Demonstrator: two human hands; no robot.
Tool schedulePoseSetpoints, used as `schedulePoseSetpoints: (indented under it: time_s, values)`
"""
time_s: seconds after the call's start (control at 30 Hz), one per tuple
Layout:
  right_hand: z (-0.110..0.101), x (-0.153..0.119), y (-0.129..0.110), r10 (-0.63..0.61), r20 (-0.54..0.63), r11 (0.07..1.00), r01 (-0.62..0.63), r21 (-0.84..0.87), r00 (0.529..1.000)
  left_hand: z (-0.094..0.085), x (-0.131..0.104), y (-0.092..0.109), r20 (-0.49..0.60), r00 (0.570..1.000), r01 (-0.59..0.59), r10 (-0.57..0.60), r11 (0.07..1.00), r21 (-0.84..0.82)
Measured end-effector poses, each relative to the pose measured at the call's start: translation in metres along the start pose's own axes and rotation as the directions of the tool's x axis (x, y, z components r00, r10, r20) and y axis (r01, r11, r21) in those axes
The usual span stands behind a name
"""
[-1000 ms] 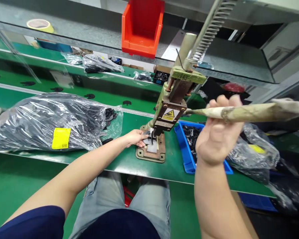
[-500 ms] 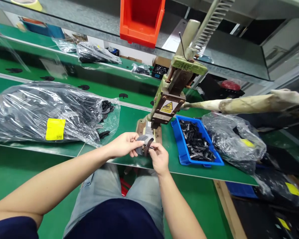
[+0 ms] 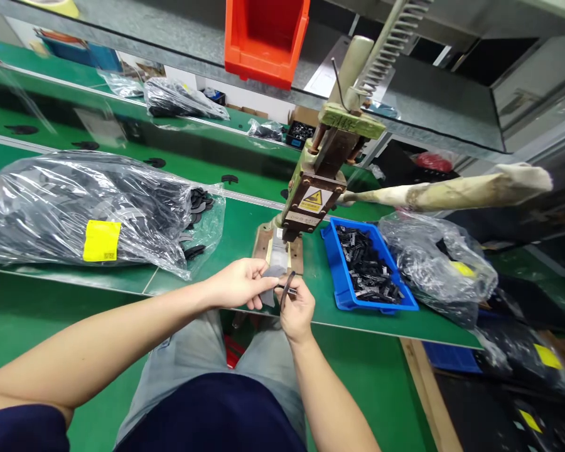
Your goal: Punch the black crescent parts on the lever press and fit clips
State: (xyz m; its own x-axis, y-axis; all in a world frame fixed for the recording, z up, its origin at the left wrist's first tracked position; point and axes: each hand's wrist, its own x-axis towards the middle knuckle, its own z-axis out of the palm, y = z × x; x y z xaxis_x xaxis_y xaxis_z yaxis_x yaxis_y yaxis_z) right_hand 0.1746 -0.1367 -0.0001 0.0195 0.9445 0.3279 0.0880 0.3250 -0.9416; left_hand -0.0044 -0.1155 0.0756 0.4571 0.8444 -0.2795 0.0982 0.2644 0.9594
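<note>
My left hand [image 3: 242, 284] pinches a flat grey curved plastic piece [image 3: 269, 290] between thumb and fingers. Close beside it, my right hand [image 3: 298, 310] is closed on a dark curved strip [image 3: 286, 292], which stands edge-on to me. The two pieces meet or nearly meet between my hands; I cannot tell if they are joined. Both hands are just in front of a green hand press [image 3: 306, 188], over the bench's front edge. The press's metal base [image 3: 262, 242] lies right behind the pieces.
A blue bin [image 3: 341, 285] of small black parts stands right of the press, a plastic bag [image 3: 433, 263] beyond it. A large clear bag [image 3: 75, 207] of dark curved pieces lies left. The press lever [image 3: 447, 193] juts right. Above hangs an orange bin [image 3: 263, 50].
Both hands have come slightly nearer to me. The dark strip has turned more edge-on and shifted right, and the grey piece now tilts downward. The view has shifted a little.
</note>
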Motion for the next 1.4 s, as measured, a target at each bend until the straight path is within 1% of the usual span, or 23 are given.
schedulePoseSetpoints:
  time_s: [0.07, 0.13, 0.27, 0.33, 0.37, 0.4, 0.43, 0.47, 0.5, 0.53, 0.57, 0.63, 0.73, 0.87, 0.9, 0.97, 1.03, 1.1, 1.2, 1.23, 1.3, 1.33, 1.4]
  values:
    - [-0.001, -0.002, 0.000, -0.017, 0.014, 1.000, 0.017, -0.024, 1.000, -0.003, 0.002, 0.000, 0.066, 0.997, 0.044, -0.042, 0.998, -0.033]
    - [-0.004, -0.002, 0.001, -0.040, 0.044, 0.997, 0.043, -0.058, 0.998, -0.008, 0.005, 0.000, 0.079, 0.996, 0.052, -0.049, 0.998, -0.030]
    - [-0.017, 0.002, -0.001, -0.117, 0.123, 0.977, 0.137, -0.165, 0.985, -0.014, 0.006, -0.004, 0.002, 1.000, 0.010, -0.010, 0.996, 0.090]
    - [-0.023, 0.004, -0.004, -0.161, 0.158, 0.956, 0.193, -0.219, 0.974, -0.015, 0.003, -0.006, -0.107, 0.990, -0.067, 0.090, 0.977, 0.203]
    - [-0.024, 0.005, -0.005, -0.179, 0.173, 0.945, 0.218, -0.242, 0.969, -0.014, 0.001, -0.006, -0.178, 0.966, -0.130, 0.187, 0.947, 0.294]
    - [-0.025, 0.006, -0.007, -0.195, 0.187, 0.935, 0.240, -0.261, 0.963, -0.014, -0.001, -0.005, -0.229, 0.925, -0.194, 0.303, 0.894, 0.403]
    - [-0.025, 0.006, -0.008, -0.207, 0.198, 0.926, 0.257, -0.276, 0.958, -0.013, -0.002, -0.004, -0.237, 0.879, -0.247, 0.414, 0.820, 0.517]
    - [-0.025, 0.006, -0.009, -0.216, 0.208, 0.918, 0.271, -0.289, 0.954, -0.012, -0.003, -0.003, -0.204, 0.845, -0.283, 0.495, 0.737, 0.614]
    - [-0.024, 0.006, -0.009, -0.224, 0.218, 0.912, 0.283, -0.298, 0.950, -0.010, -0.003, -0.002, -0.148, 0.834, -0.304, 0.531, 0.667, 0.680]
    - [-0.023, 0.006, -0.010, -0.229, 0.228, 0.907, 0.292, -0.303, 0.946, -0.009, -0.003, -0.001, -0.094, 0.842, -0.314, 0.531, 0.624, 0.715]
    - [-0.022, 0.006, -0.010, -0.232, 0.238, 0.904, 0.299, -0.305, 0.943, -0.007, -0.002, -0.001, -0.063, 0.859, -0.309, 0.507, 0.614, 0.726]
    - [-0.020, 0.005, -0.009, -0.234, 0.256, 0.903, 0.307, -0.301, 0.938, -0.005, 0.003, -0.003, -0.082, 0.907, -0.248, 0.414, 0.681, 0.690]
    - [-0.022, 0.002, -0.009, -0.220, 0.251, 0.913, 0.289, -0.287, 0.943, -0.005, 0.008, -0.009, -0.124, 0.959, -0.155, 0.253, 0.840, 0.520]
    - [-0.032, -0.003, -0.015, -0.164, 0.222, 0.937, 0.222, -0.270, 0.961, -0.003, 0.011, -0.018, -0.131, 0.959, -0.217, 0.253, 0.947, 0.236]
    - [-0.036, -0.004, -0.019, -0.144, 0.227, 0.942, 0.203, -0.267, 0.963, -0.002, 0.011, -0.019, -0.107, 0.966, -0.216, 0.234, 0.964, 0.153]
    - [-0.043, -0.005, -0.028, -0.089, 0.248, 0.952, 0.155, -0.262, 0.965, 0.002, 0.012, -0.023, 0.021, 0.988, -0.155, 0.155, 0.988, 0.001]
    - [-0.048, -0.005, -0.036, -0.021, 0.264, 0.960, 0.093, -0.263, 0.964, 0.006, 0.014, -0.026, 0.137, 0.984, -0.102, 0.112, 0.992, -0.073]
    - [-0.054, -0.004, -0.042, 0.043, 0.267, 0.961, 0.033, -0.275, 0.963, 0.009, 0.016, -0.031, 0.160, 0.979, -0.117, 0.130, 0.990, -0.084]
    - [-0.065, 0.005, -0.047, 0.103, 0.244, 0.943, -0.017, -0.331, 0.964, 0.003, 0.022, -0.043, 0.126, 0.978, -0.163, 0.166, 0.986, -0.028]
    - [-0.070, 0.011, -0.047, 0.114, 0.231, 0.932, -0.024, -0.360, 0.966, -0.002, 0.024, -0.049, 0.093, 0.981, -0.172, 0.170, 0.985, 0.017]
    - [-0.084, 0.030, -0.047, 0.126, 0.201, 0.898, -0.026, -0.438, 0.972, -0.016, 0.028, -0.062, -0.027, 0.981, -0.184, 0.190, 0.971, 0.151]
    - [-0.093, 0.044, -0.047, 0.126, 0.181, 0.872, -0.022, -0.489, 0.975, -0.023, 0.029, -0.070, -0.099, 0.972, -0.184, 0.211, 0.956, 0.226]
    - [-0.114, 0.080, -0.047, 0.113, 0.132, 0.793, -0.009, -0.609, 0.985, -0.037, 0.030, -0.087, -0.194, 0.948, -0.172, 0.252, 0.920, 0.353]
